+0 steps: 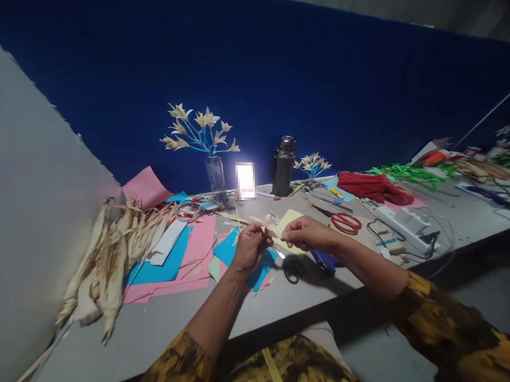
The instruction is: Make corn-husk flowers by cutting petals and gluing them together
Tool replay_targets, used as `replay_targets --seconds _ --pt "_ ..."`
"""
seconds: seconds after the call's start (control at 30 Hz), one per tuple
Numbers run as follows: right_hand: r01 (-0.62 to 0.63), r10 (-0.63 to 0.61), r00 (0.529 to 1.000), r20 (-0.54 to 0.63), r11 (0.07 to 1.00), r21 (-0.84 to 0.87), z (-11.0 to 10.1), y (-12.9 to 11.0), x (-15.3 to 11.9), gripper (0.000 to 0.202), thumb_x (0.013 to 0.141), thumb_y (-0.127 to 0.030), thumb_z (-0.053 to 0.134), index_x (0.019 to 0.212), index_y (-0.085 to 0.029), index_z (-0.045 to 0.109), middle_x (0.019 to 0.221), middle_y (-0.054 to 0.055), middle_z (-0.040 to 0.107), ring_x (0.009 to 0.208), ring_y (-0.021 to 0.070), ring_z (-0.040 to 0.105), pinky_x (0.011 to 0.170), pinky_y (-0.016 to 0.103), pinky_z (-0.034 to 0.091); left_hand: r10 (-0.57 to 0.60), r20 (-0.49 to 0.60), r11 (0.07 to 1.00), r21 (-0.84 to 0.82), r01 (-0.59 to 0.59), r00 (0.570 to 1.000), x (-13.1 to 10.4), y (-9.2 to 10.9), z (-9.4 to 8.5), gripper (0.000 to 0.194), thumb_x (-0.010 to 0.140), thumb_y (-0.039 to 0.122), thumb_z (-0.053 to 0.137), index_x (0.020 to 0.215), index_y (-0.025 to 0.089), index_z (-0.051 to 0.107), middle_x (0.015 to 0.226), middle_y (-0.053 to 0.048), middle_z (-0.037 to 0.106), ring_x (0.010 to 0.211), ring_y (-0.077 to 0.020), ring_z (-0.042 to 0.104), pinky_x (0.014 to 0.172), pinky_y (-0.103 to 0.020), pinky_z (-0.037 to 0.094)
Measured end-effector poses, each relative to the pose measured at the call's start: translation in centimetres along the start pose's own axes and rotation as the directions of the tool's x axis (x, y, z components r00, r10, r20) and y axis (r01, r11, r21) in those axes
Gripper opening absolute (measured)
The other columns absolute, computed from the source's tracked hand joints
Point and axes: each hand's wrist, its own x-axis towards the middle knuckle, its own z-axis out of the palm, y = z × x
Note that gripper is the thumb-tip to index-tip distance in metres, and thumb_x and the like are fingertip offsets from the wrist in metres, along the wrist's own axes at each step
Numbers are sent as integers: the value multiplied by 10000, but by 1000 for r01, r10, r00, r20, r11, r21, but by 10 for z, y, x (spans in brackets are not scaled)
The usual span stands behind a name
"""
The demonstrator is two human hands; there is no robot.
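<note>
My left hand (pixel 253 245) is closed, its thumb and finger pinching a small pale corn-husk flower (pixel 268 221) above the table. Close beside it, my right hand (pixel 307 233) is closed too, fingertips pressed together on the right edge of the same husk piece. Exactly where the fingers meet it is too small to make out. Under the hands lie black-handled scissors (pixel 293 269), a yellow paper sheet (pixel 289 219) and blue paper (pixel 261 276). A blue tool (pixel 323 261), perhaps a glue gun, rests partly hidden below my right forearm.
Dried corn husks (pixel 110 258) and coloured papers (pixel 198 245) cover the left side. Behind stand a glass vase (pixel 216 178) of husk flowers, a bright lamp (pixel 245 180) and a thermos (pixel 284 167). To the right are red-handled scissors (pixel 346 222), a red cloth (pixel 372 187) and a power strip (pixel 404 225).
</note>
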Motion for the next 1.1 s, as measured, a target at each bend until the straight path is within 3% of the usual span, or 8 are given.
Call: replay_targets --seconds 0.17,0.33,0.4,0.5,0.57,0.77,0.9,1.1 --pt "29 -28 989 -147 1000 8 0 1 -5 216 679 -340 725 678 -141 642 551 -33 570 416 35 293 423 225 139 -5 50 999 40 3 999 1 -1 -3 387 627 343 895 794 160 598 694 6 661 538 -83 548 577 -223 437" --pt "-13 12 1000 9 1000 29 7 -3 3 180 616 -278 746 620 -143 627 456 -76 455 422 42 284 429 223 138 -8 84 984 180 -7 996 -1 -2 -3 289 657 305 854 755 158 625 618 12 632 534 -100 553 580 -234 443" --pt "-14 13 1000 8 1000 17 8 0 3 176 604 -265 763 628 -140 642 458 -75 455 429 46 298 430 219 154 -6 58 981 194 -6 998 -2 0 -2 283 655 306 853 743 159 627 635 10 640 550 -103 568 595 -237 459" --pt "70 -62 986 -158 996 48 10 9 -1 235 626 -323 808 686 -148 664 518 -66 490 464 52 338 441 205 202 19 -31 989 150 -14 999 -3 4 0 297 641 309 867 733 163 626 739 -7 682 628 -108 611 654 -242 495" --pt "169 -122 944 -306 977 131 15 17 -5 282 637 -373 830 719 -158 667 551 -61 503 480 57 367 446 200 227 17 -74 993 116 -9 997 -5 6 2 302 615 285 884 735 164 635 775 -10 691 659 -108 620 687 -247 510" --pt "404 -141 831 -537 818 410 44 27 -5 317 579 -351 895 744 -171 692 676 -9 607 579 97 505 459 195 351 -29 11 991 132 27 1000 -8 10 8 269 590 239 891 732 143 684 698 -11 665 609 -103 589 633 -239 491" --pt "448 -120 837 -534 709 544 55 26 -3 307 559 -315 905 726 -174 689 674 -23 591 551 76 467 433 180 339 -13 55 994 112 7 998 -9 6 7 249 660 288 863 712 152 661 635 0 647 578 -111 588 606 -242 473" --pt "424 -165 859 -484 759 494 61 26 -5 269 621 -320 866 759 -162 699 624 -6 626 518 91 498 439 197 336 -51 106 991 130 37 993 -7 5 0 301 582 275 914 723 144 682 653 -18 670 585 -131 609 610 -254 472"
